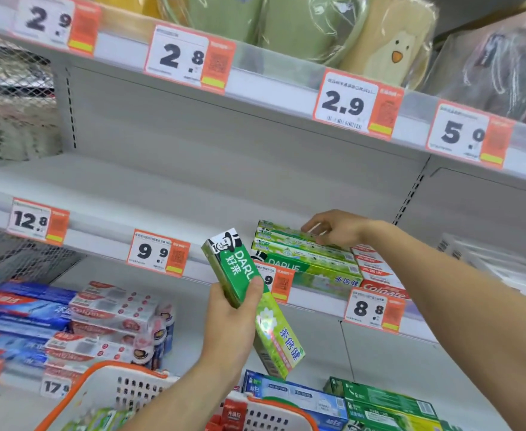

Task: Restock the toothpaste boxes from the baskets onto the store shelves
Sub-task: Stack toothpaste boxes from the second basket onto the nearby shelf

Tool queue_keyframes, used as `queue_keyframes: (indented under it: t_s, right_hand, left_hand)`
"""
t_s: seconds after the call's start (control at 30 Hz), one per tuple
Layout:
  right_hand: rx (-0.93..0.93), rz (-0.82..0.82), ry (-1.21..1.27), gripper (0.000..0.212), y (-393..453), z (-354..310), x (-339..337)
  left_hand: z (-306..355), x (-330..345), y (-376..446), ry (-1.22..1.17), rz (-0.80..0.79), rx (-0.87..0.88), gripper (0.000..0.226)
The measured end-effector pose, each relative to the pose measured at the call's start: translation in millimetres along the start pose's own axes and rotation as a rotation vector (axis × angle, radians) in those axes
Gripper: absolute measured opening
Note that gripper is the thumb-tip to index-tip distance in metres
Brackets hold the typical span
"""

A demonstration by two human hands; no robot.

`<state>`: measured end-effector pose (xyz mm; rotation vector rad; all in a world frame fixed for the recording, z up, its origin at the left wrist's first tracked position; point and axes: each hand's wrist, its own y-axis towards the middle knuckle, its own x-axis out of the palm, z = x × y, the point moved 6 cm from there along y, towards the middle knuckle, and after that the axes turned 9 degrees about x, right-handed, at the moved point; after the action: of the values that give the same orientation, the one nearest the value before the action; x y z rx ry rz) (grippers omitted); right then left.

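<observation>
Now my left hand (229, 321) grips one green Darlie box (252, 301), tilted, its top end with the hatted-man logo toward 11 o'clock, a white flower and Chinese lettering lower down. My right hand (333, 228) rests with fingers curled over a stack (305, 253) of four matching boxes on the middle shelf (100, 194), at 2 o'clock from the held one. Red Colgate boxes (376, 275) touch that stack at 3 o'clock. One orange-rimmed basket (125, 390) sits at 6 o'clock.
</observation>
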<state>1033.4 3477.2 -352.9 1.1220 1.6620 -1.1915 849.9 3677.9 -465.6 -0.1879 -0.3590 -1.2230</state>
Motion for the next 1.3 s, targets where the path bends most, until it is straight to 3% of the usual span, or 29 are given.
queue_keyframes:
  t_s: [0.1,0.17,0.23,0.27,0.33,0.43,0.5,0.6,0.7,0.8,0.9,1.0,1.07,1.2,1.3]
  right_hand:
    - [0.001,0.046,-0.113,0.033,-3,-2,1]
    - [-0.079,0.227,-0.205,0.026,-17,-15,-4]
    - [-0.253,0.451,-0.024,0.018,-47,-38,-4]
    - [-0.338,0.48,0.161,0.013,-65,-49,1]
    - [-0.45,0.308,0.455,0.012,-97,-67,27]
    - [-0.433,-0.105,0.638,0.039,-126,-81,79]
    - [-0.403,-0.146,0.705,0.051,-129,-80,95]
    - [-0.403,-0.015,0.771,0.055,-125,-76,88]
    - [-0.447,0.191,0.749,0.055,-122,-70,56]
    - [-0.432,0.54,0.477,0.055,-108,-55,10]
    - [-0.324,0.682,0.246,0.055,-72,-37,-27]
    - [-0.166,0.565,0.214,0.052,-24,-9,-40]
    - [-0.155,0.444,0.211,0.051,-1,8,-36]
    - [-0.192,0.183,0.195,0.047,23,27,-23]
    - [-0.164,0.12,0.18,0.041,29,34,-22]
  left_hand:
    - [6,3,0,0.032,-0.015,0.049,0.021]
    - [14,1,2,0.033,-0.009,0.081,0.021]
    - [21,-2,7,0.016,0.004,0.107,0.025]
    - [24,-4,10,0.015,0.009,0.117,0.029]
    - [33,-7,17,0.02,0.012,0.146,0.038]
    - [48,-8,24,0.018,0.015,0.205,0.044]
    - [56,-4,26,0.017,-0.004,0.245,0.038]
    - [69,4,30,0.086,-0.069,0.323,0.034]
    - [82,10,44,0.4,-0.124,0.444,0.071]
    - [82,12,63,0.758,-0.166,0.55,0.101]
    - [61,21,75,1.022,-0.286,0.57,0.091]
    - [44,33,82,1.089,-0.475,0.559,0.088]
    - [42,39,87,1.178,-0.568,0.554,0.09]
    - [38,43,99,1.344,-0.67,0.544,0.086]
    - [33,45,104,1.35,-0.703,0.548,0.086]
